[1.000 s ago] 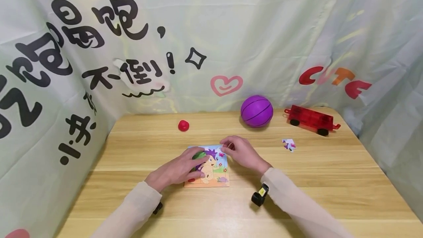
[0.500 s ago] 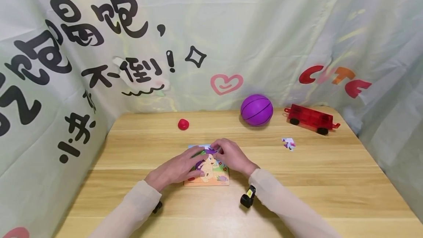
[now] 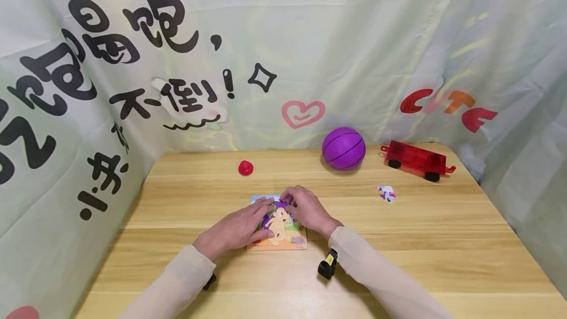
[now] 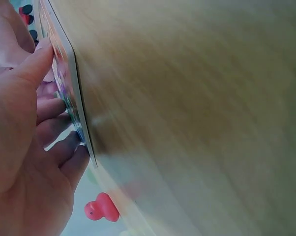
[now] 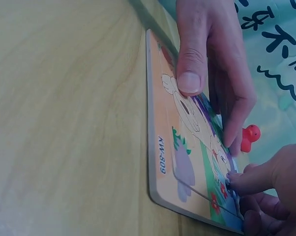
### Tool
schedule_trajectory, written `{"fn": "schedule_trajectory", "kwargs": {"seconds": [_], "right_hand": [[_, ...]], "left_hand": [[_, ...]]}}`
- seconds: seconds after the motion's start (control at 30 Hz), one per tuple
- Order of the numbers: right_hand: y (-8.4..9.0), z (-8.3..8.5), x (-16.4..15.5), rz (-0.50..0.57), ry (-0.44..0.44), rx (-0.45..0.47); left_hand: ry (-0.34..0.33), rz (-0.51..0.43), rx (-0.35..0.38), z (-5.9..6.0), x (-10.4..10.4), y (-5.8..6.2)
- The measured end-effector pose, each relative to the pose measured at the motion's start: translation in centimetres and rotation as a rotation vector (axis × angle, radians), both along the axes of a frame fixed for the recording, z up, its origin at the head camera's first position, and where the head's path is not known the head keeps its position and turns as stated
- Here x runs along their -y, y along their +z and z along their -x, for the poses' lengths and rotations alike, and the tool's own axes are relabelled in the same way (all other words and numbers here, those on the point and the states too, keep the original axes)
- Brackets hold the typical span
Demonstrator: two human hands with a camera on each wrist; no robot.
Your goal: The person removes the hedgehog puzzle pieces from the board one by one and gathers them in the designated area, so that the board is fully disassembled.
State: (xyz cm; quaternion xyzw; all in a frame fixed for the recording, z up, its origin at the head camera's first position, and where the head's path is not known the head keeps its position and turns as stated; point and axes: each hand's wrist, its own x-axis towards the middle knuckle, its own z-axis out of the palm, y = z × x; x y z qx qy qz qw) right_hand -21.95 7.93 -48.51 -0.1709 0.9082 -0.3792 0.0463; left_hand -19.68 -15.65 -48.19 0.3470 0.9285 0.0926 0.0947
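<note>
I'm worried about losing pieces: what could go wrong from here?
The loose piece lies well apart from the puzzle, so it might be overlooked. The right fingers, bent over the puzzle's far right part, could jog pieces there. The left hand, resting across the puzzle, may shift it.

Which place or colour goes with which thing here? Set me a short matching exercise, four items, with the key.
1. Ball
2. Wagon
3. Loose piece
4. Puzzle

A. In front of the wagon, apart from both hands
B. Under the left hand
C. Purple, with black lines
D. Red, farthest right of the four

Pairs: 1-C, 2-D, 3-A, 4-B
</note>
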Motion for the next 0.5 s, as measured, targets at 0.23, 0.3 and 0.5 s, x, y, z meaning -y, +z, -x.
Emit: {"fn": "schedule_trajectory", "kwargs": {"seconds": [0.23, 0.3, 0.5], "right_hand": [[-0.08, 0.23, 0.12, 0.006, 0.004, 0.014], [-0.12, 0.25, 0.13, 0.004, 0.005, 0.009], [-0.20, 0.25, 0.22, 0.004, -0.003, 0.008]], "left_hand": [[0.018, 0.027, -0.030, -0.10, 0.00, 0.09], [0.021, 0.030, -0.034, -0.09, -0.05, 0.13], [0.034, 0.048, -0.028, -0.15, 0.01, 0.03]]}}
